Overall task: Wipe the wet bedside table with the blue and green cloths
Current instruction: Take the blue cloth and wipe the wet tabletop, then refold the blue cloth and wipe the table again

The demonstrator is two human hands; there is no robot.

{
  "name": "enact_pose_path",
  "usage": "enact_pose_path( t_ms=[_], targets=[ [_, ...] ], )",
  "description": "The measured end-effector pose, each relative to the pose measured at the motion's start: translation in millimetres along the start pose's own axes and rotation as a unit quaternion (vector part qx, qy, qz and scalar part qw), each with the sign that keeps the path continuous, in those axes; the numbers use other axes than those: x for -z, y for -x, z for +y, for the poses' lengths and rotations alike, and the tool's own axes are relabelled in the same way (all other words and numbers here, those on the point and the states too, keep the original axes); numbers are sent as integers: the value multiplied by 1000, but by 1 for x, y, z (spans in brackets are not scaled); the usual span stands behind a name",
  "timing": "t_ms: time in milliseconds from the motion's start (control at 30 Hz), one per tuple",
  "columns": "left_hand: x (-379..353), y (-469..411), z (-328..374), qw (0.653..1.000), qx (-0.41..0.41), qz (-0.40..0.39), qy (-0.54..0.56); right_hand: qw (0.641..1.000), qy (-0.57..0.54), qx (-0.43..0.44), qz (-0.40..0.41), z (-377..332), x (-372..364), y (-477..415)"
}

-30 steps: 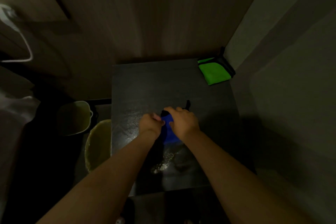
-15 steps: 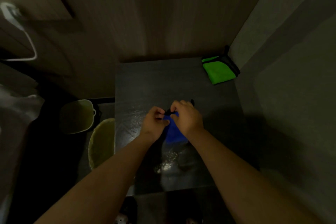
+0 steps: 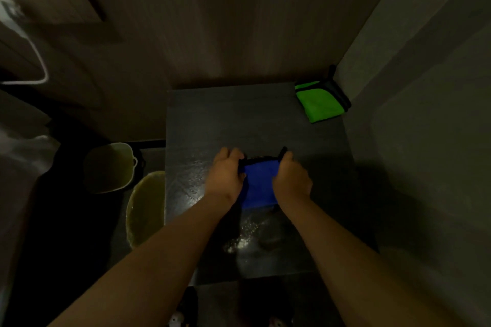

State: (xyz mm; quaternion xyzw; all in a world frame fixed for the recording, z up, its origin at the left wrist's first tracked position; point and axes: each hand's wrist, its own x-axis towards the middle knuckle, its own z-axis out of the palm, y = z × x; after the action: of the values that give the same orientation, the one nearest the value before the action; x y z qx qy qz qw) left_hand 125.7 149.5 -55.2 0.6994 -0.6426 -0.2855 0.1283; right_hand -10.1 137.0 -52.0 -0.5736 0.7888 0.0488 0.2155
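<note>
You are looking down on a dark table [image 3: 239, 119] pushed into a dim corner, with wood panelling behind it and a plain wall on its right. Its top glistens with water: fine droplets spread across the left half, and a brighter puddle [image 3: 240, 243] shines near the front edge. Your left hand [image 3: 224, 176] and right hand [image 3: 291, 180] hold the blue cloth [image 3: 259, 183] stretched between them over the middle of the top, each hand's fingers pinched shut on one end of its dark-trimmed far edge; the cloth hangs toward you, and you cannot tell whether its lower edge touches the surface. The green cloth [image 3: 320, 103] lies folded in the far right corner of the top, against the wall, well apart from your hands. On the floor left of the table stand a pale bucket [image 3: 109, 167] and, nearer you, a yellowish bin [image 3: 146, 207] just beside the table's edge. A white cable [image 3: 37, 61] loops on the far left
</note>
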Motion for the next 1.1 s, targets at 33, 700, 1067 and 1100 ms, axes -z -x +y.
enact_pose_path(
  t_ms=[33,700,1067,1100],
  targets=[
    [0,1,1,1000,-9,-1,4,1000,-4,-15,-6,1,0,-1],
    [-29,22,37,981,-51,-167,-81,945,-228,-115,-205,15,16,-12],
    [-21,34,40,986,-132,-96,-42,825,-482,-207,-209,17,25,1],
    [-19,35,37,986,-129,-92,-55,843,-469,-192,-182,16,24,3]
  ],
)
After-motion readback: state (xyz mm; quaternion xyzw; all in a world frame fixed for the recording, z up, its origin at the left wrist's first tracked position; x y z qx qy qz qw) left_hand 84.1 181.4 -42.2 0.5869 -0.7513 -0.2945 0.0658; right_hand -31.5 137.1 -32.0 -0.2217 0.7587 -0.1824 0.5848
